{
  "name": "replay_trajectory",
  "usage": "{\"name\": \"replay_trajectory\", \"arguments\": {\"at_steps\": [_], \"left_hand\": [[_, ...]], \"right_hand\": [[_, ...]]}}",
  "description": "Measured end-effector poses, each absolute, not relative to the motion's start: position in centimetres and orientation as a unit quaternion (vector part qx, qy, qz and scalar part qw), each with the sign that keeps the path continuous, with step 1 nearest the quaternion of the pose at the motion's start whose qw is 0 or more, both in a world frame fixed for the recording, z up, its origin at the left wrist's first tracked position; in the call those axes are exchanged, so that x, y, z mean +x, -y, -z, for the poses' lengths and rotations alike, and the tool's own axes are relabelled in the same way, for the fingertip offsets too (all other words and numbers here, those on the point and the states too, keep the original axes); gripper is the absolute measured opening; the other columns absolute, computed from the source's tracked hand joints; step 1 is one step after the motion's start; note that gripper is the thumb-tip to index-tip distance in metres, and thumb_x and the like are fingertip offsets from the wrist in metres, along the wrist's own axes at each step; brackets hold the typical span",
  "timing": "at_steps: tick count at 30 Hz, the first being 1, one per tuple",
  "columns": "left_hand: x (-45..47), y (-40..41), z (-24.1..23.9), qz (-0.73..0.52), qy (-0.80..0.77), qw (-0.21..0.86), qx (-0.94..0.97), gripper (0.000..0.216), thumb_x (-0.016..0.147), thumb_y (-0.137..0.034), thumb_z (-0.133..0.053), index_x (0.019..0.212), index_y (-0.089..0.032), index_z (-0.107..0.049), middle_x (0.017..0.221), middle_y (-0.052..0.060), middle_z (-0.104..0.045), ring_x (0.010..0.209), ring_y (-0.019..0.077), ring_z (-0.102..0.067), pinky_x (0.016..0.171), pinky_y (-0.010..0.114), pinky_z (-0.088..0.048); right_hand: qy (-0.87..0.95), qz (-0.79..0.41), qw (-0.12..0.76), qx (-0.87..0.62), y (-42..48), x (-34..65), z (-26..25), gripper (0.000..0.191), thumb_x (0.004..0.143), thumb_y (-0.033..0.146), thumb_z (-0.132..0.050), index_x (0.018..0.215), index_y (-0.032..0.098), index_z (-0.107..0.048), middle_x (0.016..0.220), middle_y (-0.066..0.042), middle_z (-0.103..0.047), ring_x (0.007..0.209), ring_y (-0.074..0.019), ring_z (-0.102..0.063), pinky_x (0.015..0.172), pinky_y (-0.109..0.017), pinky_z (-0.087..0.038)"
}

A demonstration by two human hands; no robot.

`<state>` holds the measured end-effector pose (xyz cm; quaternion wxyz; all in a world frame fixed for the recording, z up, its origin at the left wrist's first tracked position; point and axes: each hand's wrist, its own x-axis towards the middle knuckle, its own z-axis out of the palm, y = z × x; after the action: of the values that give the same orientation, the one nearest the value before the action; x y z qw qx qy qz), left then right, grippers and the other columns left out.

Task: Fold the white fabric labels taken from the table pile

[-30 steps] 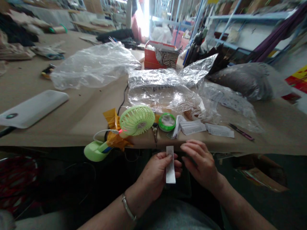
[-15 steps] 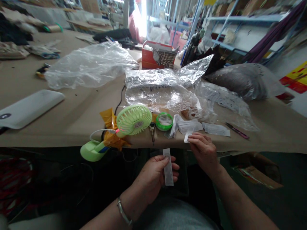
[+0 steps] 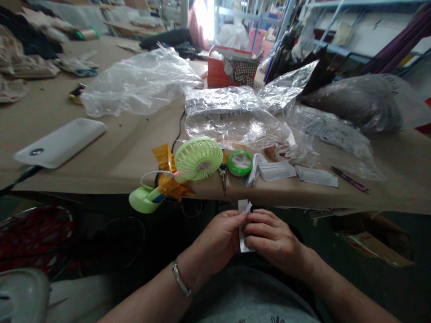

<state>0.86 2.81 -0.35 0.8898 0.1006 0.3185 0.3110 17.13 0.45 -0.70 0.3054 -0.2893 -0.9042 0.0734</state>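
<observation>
Below the table's front edge, my left hand (image 3: 220, 237) and my right hand (image 3: 272, 240) are pressed together around small white paper strips (image 3: 243, 207). The left fingers pinch a long strip that pokes out above and below them. The right fingers pinch a second, smaller strip against it. More white strips (image 3: 278, 170) lie in stacks on the brown table (image 3: 111, 152) just above the hands.
A green hand fan (image 3: 198, 159) with yellow tape sits at the table edge beside a green tape roll (image 3: 239, 162) and a key. Crumpled clear plastic bags (image 3: 235, 121) lie behind. A white power bank (image 3: 60, 143) lies left, a pen (image 3: 348, 179) right, a red box (image 3: 224, 74) far back.
My right hand reached up to the strips on the table, took a small one, and came back down to meet my left hand and its strip.
</observation>
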Motion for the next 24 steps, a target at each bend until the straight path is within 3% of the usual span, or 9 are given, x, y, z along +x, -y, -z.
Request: {"name": "replay_trajectory", "arguments": {"at_steps": [11, 15, 20, 24], "left_hand": [[1.1, -2.1, 0.9, -0.305, -0.323, 0.889, 0.109, 0.021, 0.066, -0.019, -0.076, 0.079, -0.007, -0.067, 0.066, 0.003, -0.061, 0.053, 0.0084, -0.056, 0.051, 0.020, -0.041], [1.1, -2.2, 0.7, -0.308, -0.350, 0.877, 0.114, 0.018, 0.069, -0.021, -0.074, 0.079, -0.008, -0.065, 0.064, 0.003, -0.062, 0.052, 0.0098, -0.058, 0.052, 0.021, -0.044], [0.5, -2.2, 0.9, -0.277, -0.393, 0.862, 0.161, 0.021, 0.079, -0.030, -0.065, 0.088, -0.011, -0.063, 0.066, 0.006, -0.067, 0.059, 0.0187, -0.065, 0.060, 0.032, -0.052], [0.5, -2.0, 1.4, -0.264, -0.389, 0.866, 0.170, 0.024, 0.080, -0.033, -0.063, 0.090, -0.011, -0.062, 0.066, 0.005, -0.067, 0.059, 0.0185, -0.065, 0.061, 0.033, -0.052]], "right_hand": [[0.892, -0.124, 0.316, -0.299, -0.1, 17.2, 1.0, 0.018, 0.088, 0.010, -0.051, 0.080, 0.018, -0.064, 0.087, -0.002, -0.069, 0.104, -0.0195, -0.054, 0.092, -0.037, -0.047], [0.889, -0.113, 0.321, -0.308, 0.1, 17.8, 0.8, 0.015, 0.087, 0.013, -0.054, 0.097, 0.019, -0.064, 0.096, -0.004, -0.070, 0.108, -0.0200, -0.055, 0.092, -0.037, -0.049], [0.800, 0.041, 0.344, -0.490, -1.3, 23.3, 0.6, 0.035, 0.088, 0.020, -0.053, 0.124, 0.019, -0.052, 0.113, -0.011, -0.063, 0.116, -0.0262, -0.052, 0.094, -0.047, -0.048], [0.720, 0.178, 0.237, -0.627, -2.6, 28.2, 1.8, 0.052, 0.088, 0.041, -0.054, 0.130, 0.012, -0.047, 0.124, -0.018, -0.055, 0.120, -0.0343, -0.045, 0.097, -0.056, -0.040]]}}
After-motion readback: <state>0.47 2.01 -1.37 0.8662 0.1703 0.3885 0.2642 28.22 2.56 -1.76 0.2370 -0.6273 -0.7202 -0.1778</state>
